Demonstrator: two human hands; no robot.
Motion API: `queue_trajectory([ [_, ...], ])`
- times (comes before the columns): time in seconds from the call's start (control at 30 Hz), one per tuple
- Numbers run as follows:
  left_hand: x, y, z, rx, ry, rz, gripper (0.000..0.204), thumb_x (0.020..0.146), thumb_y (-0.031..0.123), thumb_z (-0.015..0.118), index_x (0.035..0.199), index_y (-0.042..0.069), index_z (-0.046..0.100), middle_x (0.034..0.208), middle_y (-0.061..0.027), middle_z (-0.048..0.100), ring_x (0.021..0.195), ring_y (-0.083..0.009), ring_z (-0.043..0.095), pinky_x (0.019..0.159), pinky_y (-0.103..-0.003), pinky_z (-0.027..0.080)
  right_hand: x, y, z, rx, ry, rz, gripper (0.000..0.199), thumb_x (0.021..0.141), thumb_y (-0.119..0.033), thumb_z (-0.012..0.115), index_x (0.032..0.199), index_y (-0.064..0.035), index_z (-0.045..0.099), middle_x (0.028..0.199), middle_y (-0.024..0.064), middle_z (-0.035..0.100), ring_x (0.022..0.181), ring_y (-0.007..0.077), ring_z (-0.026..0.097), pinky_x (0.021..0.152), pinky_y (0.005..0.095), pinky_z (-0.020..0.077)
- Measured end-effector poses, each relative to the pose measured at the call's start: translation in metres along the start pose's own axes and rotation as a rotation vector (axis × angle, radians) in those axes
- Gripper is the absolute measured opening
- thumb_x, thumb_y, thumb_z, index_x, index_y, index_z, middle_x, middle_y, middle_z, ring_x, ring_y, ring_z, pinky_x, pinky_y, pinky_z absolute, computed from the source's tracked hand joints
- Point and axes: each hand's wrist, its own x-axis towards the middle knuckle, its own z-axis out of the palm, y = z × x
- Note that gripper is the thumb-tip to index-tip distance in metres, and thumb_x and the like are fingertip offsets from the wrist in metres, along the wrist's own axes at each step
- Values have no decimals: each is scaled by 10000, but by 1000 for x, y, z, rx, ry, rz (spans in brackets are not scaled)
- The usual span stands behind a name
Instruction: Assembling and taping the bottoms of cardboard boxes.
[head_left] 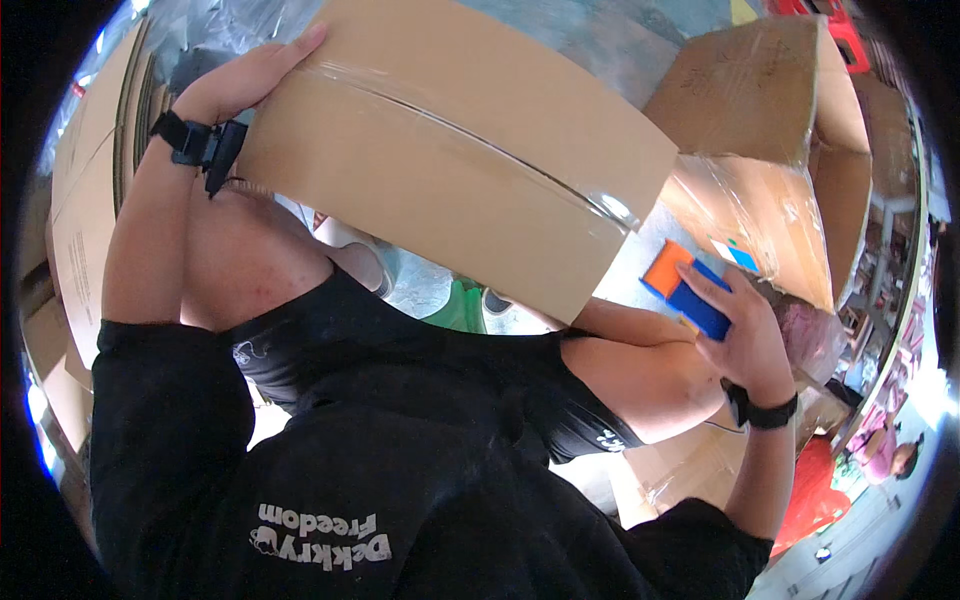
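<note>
Brown cardboard carton [455, 150] extends rightward from the left grip [240, 85], which holds its edge; the right grip [745, 325] clasps an orange-and-blue tape dispenser [697, 300].

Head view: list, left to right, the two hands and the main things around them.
Cardboard stack → left hand → large cardboard box → orange-and-blue item → right hand.

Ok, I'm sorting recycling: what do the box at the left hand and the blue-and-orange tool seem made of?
Box: matt cardboard, by its dull brown faces; the glossy strip across it is probably clear plastic tape. Tool: probably smooth, hard plastic, by its solid bright colours.
</note>
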Motion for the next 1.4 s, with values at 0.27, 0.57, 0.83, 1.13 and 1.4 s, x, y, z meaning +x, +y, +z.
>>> queue_trajectory([
  [0.27, 2, -1, 13, 48, 175, 9, 918, 960, 798, 363, 1052, -35, 737, 886, -125, 705, 817, -188, 645, 691, -340, 527, 2, 25, 31, 44, -22, 23, 854, 726, -9, 673, 1495, -343, 516, 988, 189, 526, 909, 405, 618, 849, 475, 524],
  [0.57, -1, -13, 15, 91, 247, -11, 978, 941, 833, 330, 964, -57, 734, 826, -142, 691, 779, -222, 636, 703, -360, 511, 25, 4, 39, 11, 30, -33, 866, 730, 6, 701, 1497, -346, 508, 1017, 185, 552, 918, 388, 621, 840, 465, 527],
  [0.83, -13, 15, 17, 359, 262, -32, 1050, 945, 821, 324, 1028, -159, 691, 920, -296, 710, 855, -385, 678, 859, -468, 502, 40, -9, 35, -28, 76, -1, 707, 748, -55, 699, 1398, -320, 614, 894, 169, 602, 828, 387, 639, 774, 452, 542],
  [1.13, -23, 33, 16, 374, 221, 53, 936, 906, 803, 484, 876, -111, 683, 758, -213, 680, 746, -295, 680, 703, -402, 524, 81, -1, 48, 182, -34, -114, 393, 671, -226, 724, 1055, -164, 780, 857, 225, 708, 820, 393, 691, 751, 452, 557],
  [1.4, -33, 37, 17, 383, 379, -88, 915, 918, 789, 482, 892, -102, 690, 746, -181, 676, 727, -287, 674, 691, -413, 523, 113, -10, 34, -45, -93, -76, 261, 718, -142, 703, 970, -95, 753, 910, 248, 704, 870, 425, 681, 778, 475, 556],
])
